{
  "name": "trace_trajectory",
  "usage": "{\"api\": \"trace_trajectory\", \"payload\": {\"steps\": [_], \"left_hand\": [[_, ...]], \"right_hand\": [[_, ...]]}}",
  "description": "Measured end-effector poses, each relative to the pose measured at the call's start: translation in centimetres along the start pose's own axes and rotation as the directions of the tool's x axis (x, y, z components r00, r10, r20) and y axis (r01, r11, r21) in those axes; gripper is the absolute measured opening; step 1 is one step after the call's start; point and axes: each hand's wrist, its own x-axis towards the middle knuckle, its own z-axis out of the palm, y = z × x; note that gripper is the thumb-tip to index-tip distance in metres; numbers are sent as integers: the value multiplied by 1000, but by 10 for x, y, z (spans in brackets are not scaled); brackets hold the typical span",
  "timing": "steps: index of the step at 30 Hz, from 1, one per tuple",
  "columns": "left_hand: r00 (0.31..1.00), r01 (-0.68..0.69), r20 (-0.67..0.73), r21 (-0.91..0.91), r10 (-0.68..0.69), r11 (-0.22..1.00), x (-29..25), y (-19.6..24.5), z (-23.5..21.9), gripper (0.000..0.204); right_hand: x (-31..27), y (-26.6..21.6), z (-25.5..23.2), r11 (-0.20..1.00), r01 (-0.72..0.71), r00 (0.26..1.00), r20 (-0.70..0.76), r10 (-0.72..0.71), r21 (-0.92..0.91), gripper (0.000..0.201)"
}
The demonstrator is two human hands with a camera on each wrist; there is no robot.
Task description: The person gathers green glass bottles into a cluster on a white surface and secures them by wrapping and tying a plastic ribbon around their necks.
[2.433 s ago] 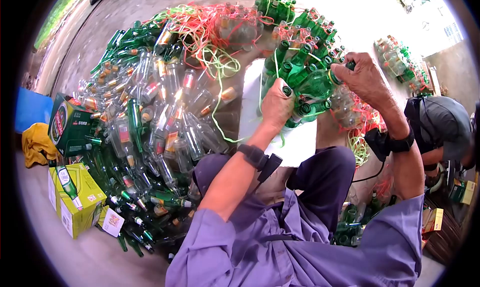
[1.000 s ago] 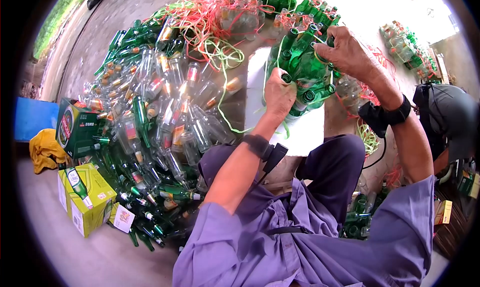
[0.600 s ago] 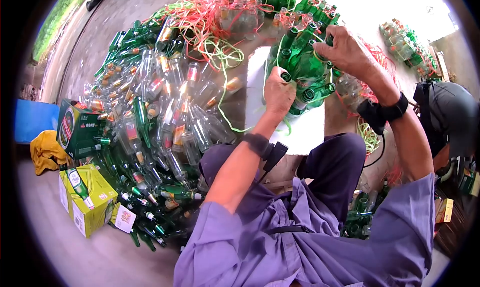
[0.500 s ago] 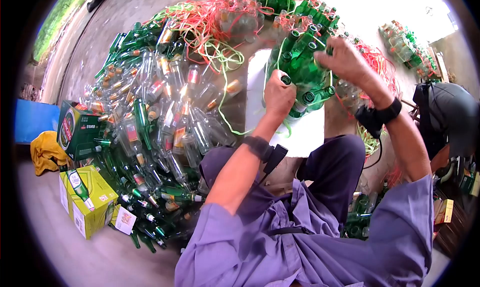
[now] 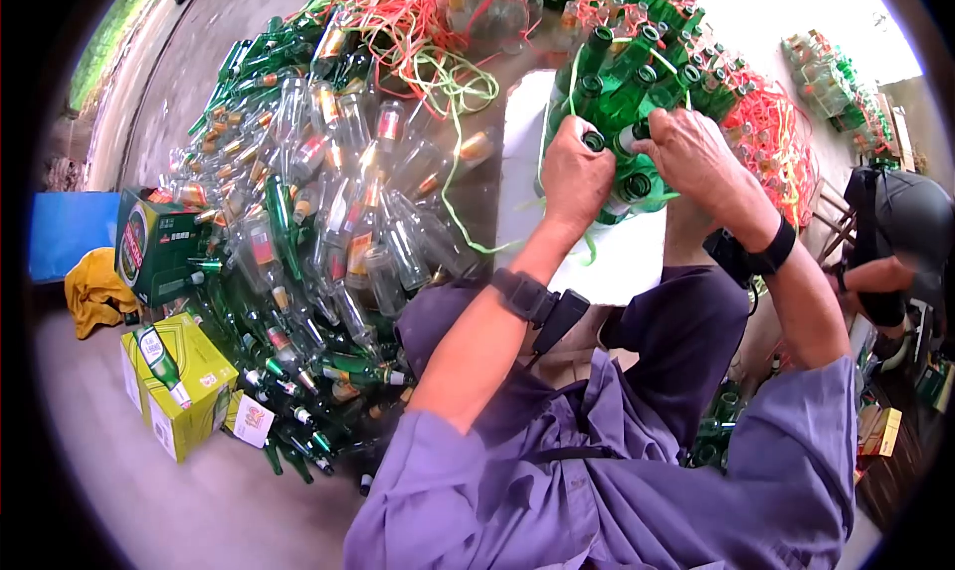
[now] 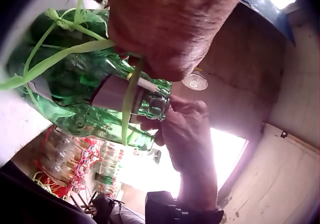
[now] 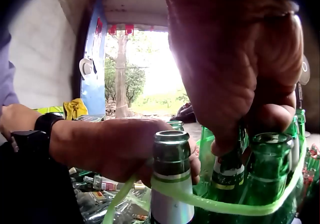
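Green glass bottles (image 5: 622,97) stand bunched on a white board (image 5: 637,262), with a light green strap (image 7: 235,206) running round their necks. The left hand (image 5: 577,177) grips a bottle neck (image 5: 593,140) at the near left of the bunch. Close beside it, the right hand (image 5: 696,157) pinches the neck of a bottle with a pale label, among the others. In the left wrist view the left hand (image 6: 170,28) is above the bottle necks and the right hand (image 6: 187,139) touches them. The right wrist view shows the right hand (image 7: 235,68) reaching down, fingers around a neck.
Clear and green bottles (image 5: 348,212) lie heaped at the left. Beyond are tangled red and green straps (image 5: 428,23) and more bundled bottles. Beer cartons (image 5: 179,381) and a yellow cloth (image 5: 97,291) are at far left. Another person (image 5: 900,222) is at the right.
The right hand has moved from the right edge of the bunch inward, close to the left hand, and now pinches a bottle there. The left hand keeps its grip. The head view has shifted slightly.
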Motion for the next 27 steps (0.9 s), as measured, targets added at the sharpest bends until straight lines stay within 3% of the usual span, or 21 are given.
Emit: {"api": "trace_trajectory", "payload": {"steps": [1, 4, 6, 9, 11, 12, 14, 16, 19, 23, 25, 26, 27], "left_hand": [[999, 44, 30, -102, -41, 994, 1, -1, -1, 10], [1000, -8, -16, -42, 8, 999, 3, 3, -1, 11], [1000, -15, -16, -37, 14, 999, 4, 3, -1, 10], [996, 71, 50, -68, -68, 995, 1, 1, -3, 6], [996, 72, 65, -100, -66, 992, 0, 2, -5, 6], [994, 86, 76, -137, -76, 987, -1, 4, -6, 5], [992, 109, 75, -171, -98, 979, -1, 4, -5, 5], [989, 135, 79, -200, -121, 970, 0, 3, -3, 6], [990, 131, 78, -158, -120, 979, -1, 3, -3, 6], [991, 117, 83, -160, -105, 980, -1, 3, -4, 6], [993, 102, 70, -183, -91, 978, 0, -2, -2, 7], [994, 97, 71, -184, -85, 978, -1, -1, -2, 7], [995, 88, 67, -169, -78, 982, -1, 0, -3, 7]], "right_hand": [[0, -1, -3, 999, 34, 999, -16, -34, 12, 35], [-1, -9, -7, 997, -70, 997, 25, 69, 27, 30], [-6, -11, -6, 999, -11, 999, -51, 14, 48, 28], [-12, -12, -9, 995, -91, 996, 4, 91, 28, 27], [-32, -20, -11, 999, 47, 929, -369, -38, 16, 25], [-44, -31, -19, 999, 49, 926, -375, -40, 14, 25], [-76, -63, -37, 993, -46, 842, -530, 98, 111, 20], [-102, -80, -23, 881, 21, 864, -451, 222, 473, 17], [-113, -97, 17, 622, -198, 936, -43, 351, 757, 26], [-97, -101, 62, 640, -269, 931, 25, 364, 720, 33], [-87, -99, 79, 531, -220, 932, 16, 362, 818, 33], [-84, -99, 86, 533, -217, 932, 10, 363, 818, 33], [-80, -100, 93, 249, -218, 914, 107, 392, 944, 33]]}}
